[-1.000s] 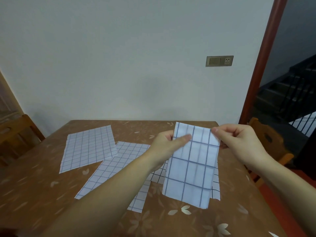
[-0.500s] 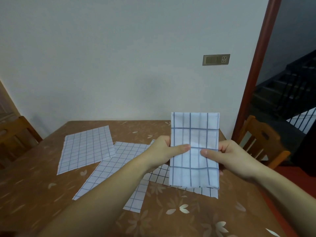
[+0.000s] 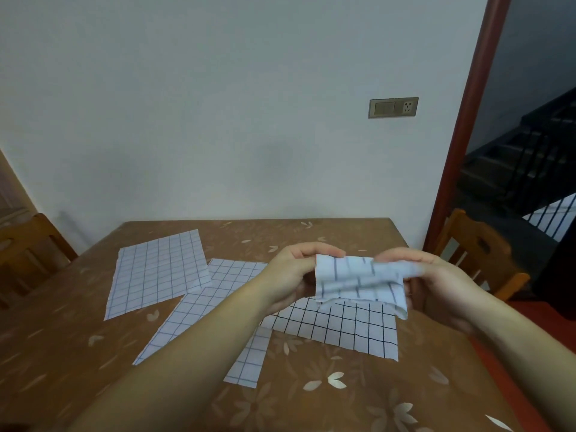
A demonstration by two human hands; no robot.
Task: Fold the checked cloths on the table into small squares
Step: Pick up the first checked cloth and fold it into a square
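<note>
A white cloth with wide blue checks [image 3: 358,282] hangs doubled over in the air above the table, held between both hands. My left hand [image 3: 291,275] pinches its left edge and my right hand [image 3: 436,282] grips its right side, where the fabric bunches. Three more checked cloths lie flat on the table: a blue-checked one [image 3: 159,271] at the far left, another blue-checked one [image 3: 202,319] partly under my left forearm, and a black-checked one [image 3: 343,328] right below the held cloth.
The table [image 3: 358,400] has a brown cover with a pale flower print. Wooden chairs stand at the left [image 3: 28,244] and at the right [image 3: 480,257]. A doorway with stairs opens at the right, and the wall is close behind the table.
The held cloth was a tall hanging strip; its top half has now been brought down over the lower half. Both hands have moved lower and nearer the table.
</note>
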